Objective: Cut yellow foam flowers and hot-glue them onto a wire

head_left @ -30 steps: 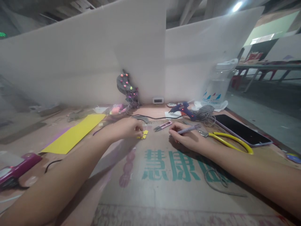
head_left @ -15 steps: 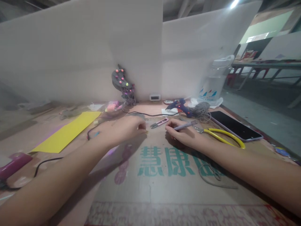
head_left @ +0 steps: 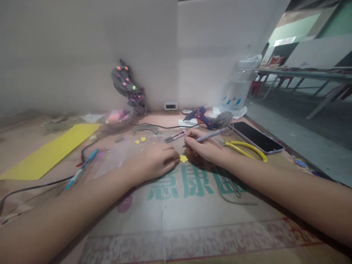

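Observation:
My left hand (head_left: 158, 161) is closed, its thumb and fingertips pinching the edge of a small yellow flower cutout (head_left: 183, 158) just above the board. My right hand (head_left: 202, 146) grips a pale purple pen (head_left: 211, 135), whose dark tip points down toward the flower from the upper right. Small yellow cut pieces (head_left: 143, 139) lie beyond my left hand. A pair of thread snips (head_left: 176, 136) with a pink handle rests between and behind the two hands. Yellow-handled pliers (head_left: 247, 148) lie beside my right wrist.
A yellow sheet (head_left: 52, 150) and a blue pen (head_left: 82, 168) lie on the left. At the back are a blue glue gun (head_left: 200, 116), grey yarn (head_left: 222, 120), a water bottle (head_left: 233, 88) and a grey crescent ornament (head_left: 123, 82). A phone (head_left: 255, 136) sits at the right edge.
My left hand has come nearer the right one, and the yellow flower now shows at its fingertips. The pen tip now points at the flower. The whole view has shifted.

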{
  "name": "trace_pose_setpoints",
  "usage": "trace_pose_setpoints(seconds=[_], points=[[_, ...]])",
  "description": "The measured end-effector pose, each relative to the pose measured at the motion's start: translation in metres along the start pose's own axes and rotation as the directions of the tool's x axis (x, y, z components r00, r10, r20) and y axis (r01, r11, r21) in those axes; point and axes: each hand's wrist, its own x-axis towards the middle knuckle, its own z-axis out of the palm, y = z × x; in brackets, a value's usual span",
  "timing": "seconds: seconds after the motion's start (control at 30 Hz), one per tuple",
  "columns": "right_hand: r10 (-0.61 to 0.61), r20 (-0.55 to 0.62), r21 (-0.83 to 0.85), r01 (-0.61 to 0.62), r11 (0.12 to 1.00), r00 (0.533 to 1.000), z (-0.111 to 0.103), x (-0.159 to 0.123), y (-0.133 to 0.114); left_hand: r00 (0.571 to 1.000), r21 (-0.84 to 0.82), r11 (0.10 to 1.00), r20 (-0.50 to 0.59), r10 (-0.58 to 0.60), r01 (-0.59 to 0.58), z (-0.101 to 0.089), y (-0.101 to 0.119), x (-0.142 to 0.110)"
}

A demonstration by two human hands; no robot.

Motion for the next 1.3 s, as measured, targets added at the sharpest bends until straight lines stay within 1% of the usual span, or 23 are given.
trace_pose_setpoints(seconds=[0.1,0.17,0.27,0.43,0.6,0.73,0.9,1.1,1.3], points=[[0.068,0.059,-0.047,-0.066,0.997,0.996,0.0,-0.0011,-0.0013,0.999,0.035,0.999,-0.016,0.034,-0.033,0.0021,-0.0006,-0.001],[0.088,0.059,-0.103,-0.081,0.991,0.994,0.0001,-0.0024,-0.0029,0.998,0.075,0.996,-0.03,0.055,-0.053,0.0043,-0.0006,-0.0016],[0.075,0.042,-0.156,-0.068,0.985,0.996,0.0007,-0.0045,-0.0057,0.998,0.091,0.994,-0.005,0.06,-0.06,0.0048,-0.0003,-0.0021],[0.044,0.053,-0.206,-0.032,0.978,0.998,0.0031,-0.0049,-0.0081,0.993,0.025,0.999,0.113,0.017,-0.02,-0.0021,0.0022,-0.0007],[0.004,0.02,-0.281,0.002,0.96,1.0,0.006,-0.0028,-0.006,0.991,0.007,1.0,0.133,-0.003,0.002,-0.0031,0.0023,0.001],[-0.027,0.012,-0.281,0.029,0.959,1.0,0.0078,-0.0019,-0.0045,0.99,-0.006,1.0,0.138,-0.003,0.003,-0.0018,0.0015,0.0011],[-0.066,0.025,-0.272,0.07,0.96,0.998,0.0091,-0.0004,-0.0026,0.993,0.011,1.0,0.117,-0.001,0.0,-0.0022,0.0015,0.0008],[-0.046,0.057,-0.277,0.06,0.959,0.997,0.0087,0.0007,-0.0009,0.991,0.013,1.0,0.133,-0.004,0.003,-0.0017,0.0016,0.0016],[0.008,0.1,-0.24,0.016,0.971,0.995,0.0075,-0.0005,-0.0025,0.99,0.015,1.0,0.144,-0.012,0.01,-0.0018,0.0017,0.0019]])
